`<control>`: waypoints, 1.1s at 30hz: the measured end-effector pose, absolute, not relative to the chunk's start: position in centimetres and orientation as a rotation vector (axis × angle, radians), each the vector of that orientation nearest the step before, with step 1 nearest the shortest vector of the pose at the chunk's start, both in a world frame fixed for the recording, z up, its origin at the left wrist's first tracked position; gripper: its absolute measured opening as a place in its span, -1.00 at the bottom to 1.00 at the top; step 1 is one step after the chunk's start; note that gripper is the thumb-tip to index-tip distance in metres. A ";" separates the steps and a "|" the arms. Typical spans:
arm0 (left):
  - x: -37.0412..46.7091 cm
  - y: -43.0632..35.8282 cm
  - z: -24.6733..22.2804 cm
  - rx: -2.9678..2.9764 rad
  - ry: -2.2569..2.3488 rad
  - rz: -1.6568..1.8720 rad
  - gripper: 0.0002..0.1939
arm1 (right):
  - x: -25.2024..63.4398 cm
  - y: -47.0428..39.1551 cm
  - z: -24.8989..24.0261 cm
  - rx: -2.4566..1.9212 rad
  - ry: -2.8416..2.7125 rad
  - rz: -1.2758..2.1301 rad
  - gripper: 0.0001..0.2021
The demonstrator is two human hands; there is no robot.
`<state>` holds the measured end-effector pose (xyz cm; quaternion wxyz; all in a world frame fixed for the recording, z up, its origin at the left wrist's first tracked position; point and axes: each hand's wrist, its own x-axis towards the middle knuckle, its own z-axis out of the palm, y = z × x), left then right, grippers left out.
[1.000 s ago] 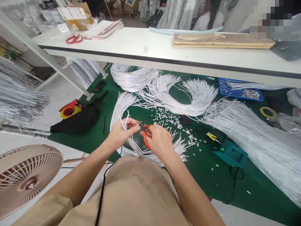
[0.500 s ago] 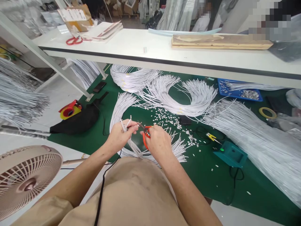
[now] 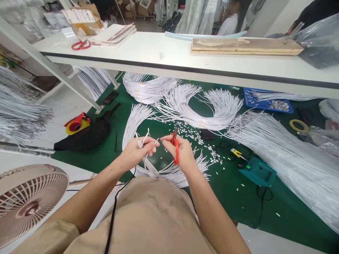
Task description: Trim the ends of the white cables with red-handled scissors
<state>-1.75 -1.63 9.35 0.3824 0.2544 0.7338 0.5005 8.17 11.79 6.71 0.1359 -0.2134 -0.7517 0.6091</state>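
Between the thumb and fingers of my left hand [image 3: 136, 151] are white cables [image 3: 151, 168], one end poking out past the fingertips toward the right. My right hand [image 3: 182, 153] holds red-handled scissors [image 3: 176, 150] in the palm, their blades pointing away from me. Its thumb and forefinger reach toward the cable end, with a small gap visible between the two hands. Beneath and around the hands lies a curved bundle of white cables [image 3: 129, 125]. Small cut pieces [image 3: 189, 132] are scattered on the green table top [image 3: 227, 197] just beyond the scissors.
Further bundles of white cable [image 3: 212, 118] lie behind. At right are a teal device [image 3: 258, 171], yellow-handled tool [image 3: 236, 153], tape roll [image 3: 298, 125] and blue tray [image 3: 249, 98]. A white shelf [image 3: 148, 53] spans above. A fan [image 3: 31, 208] and tape dispenser [image 3: 76, 123] are at left.
The scissors have swung from pointing left at the cable end to pointing away from me. My right thumb and forefinger have come forward near the cable end; the left hand stays nearly in place.
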 end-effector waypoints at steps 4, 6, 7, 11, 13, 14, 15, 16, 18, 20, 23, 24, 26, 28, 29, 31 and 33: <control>-1.7 -1.6 9.9 0.639 1.695 1.281 -0.74 | 7.8 12.1 7.6 -0.356 -1.877 2.254 -0.77; -1.7 -1.6 10.0 0.645 1.631 1.282 -0.73 | 7.7 12.0 7.8 -0.289 -1.838 2.318 -0.81; -1.7 -1.7 9.9 0.645 1.613 1.282 -0.73 | 7.7 11.9 7.8 -0.285 -1.824 2.323 -0.82; -2.0 -1.9 9.3 0.617 1.629 1.289 -0.72 | 7.7 11.5 7.4 -0.401 -1.808 2.257 -0.82; -2.0 -1.9 9.0 0.597 1.660 1.305 -0.74 | 7.6 11.2 7.1 -0.480 -1.821 2.177 -0.83; -2.0 -1.9 8.9 0.584 1.678 1.322 -0.75 | 7.6 11.0 6.9 -0.520 -1.836 2.125 -0.84; -2.0 -1.8 8.8 0.569 1.702 1.341 -0.77 | 7.6 10.8 6.8 -0.560 -1.854 2.067 -0.85; -1.9 -1.7 8.7 0.556 1.732 1.362 -0.78 | 7.6 10.5 6.8 -0.598 -1.873 2.001 -0.86; -1.8 -1.5 8.7 0.535 1.808 1.407 -0.77 | 7.8 9.9 6.8 -0.641 -1.914 1.862 -0.87; -1.7 -1.4 8.6 0.509 1.881 1.445 -0.75 | 8.0 9.4 7.1 -0.590 -1.952 1.807 -0.88; -1.7 -1.3 8.3 0.473 1.907 1.502 -0.71 | 8.2 9.4 7.5 -0.544 -1.898 1.882 -0.82; -1.8 -1.3 8.2 0.466 1.895 1.517 -0.69 | 8.1 9.5 7.6 -0.599 -1.832 1.899 -0.78; -1.8 -1.3 8.0 0.464 1.861 1.543 -0.68 | 7.8 10.0 7.4 -0.735 -1.693 1.891 -0.73; -1.9 -1.3 8.0 0.468 1.829 1.551 -0.67 | 7.3 10.3 7.0 -0.764 -1.669 1.921 -0.75; -1.9 -1.3 8.0 0.470 1.819 1.544 -0.67 | 7.1 10.3 6.8 -0.733 -1.706 1.958 -0.78; -2.0 -1.3 8.1 0.468 1.794 1.516 -0.66 | 6.8 10.3 6.4 -0.669 -1.795 2.005 -0.81; -2.2 -1.5 8.1 0.470 1.745 1.476 -0.68 | 6.8 10.2 6.3 -0.695 -1.831 1.924 -0.82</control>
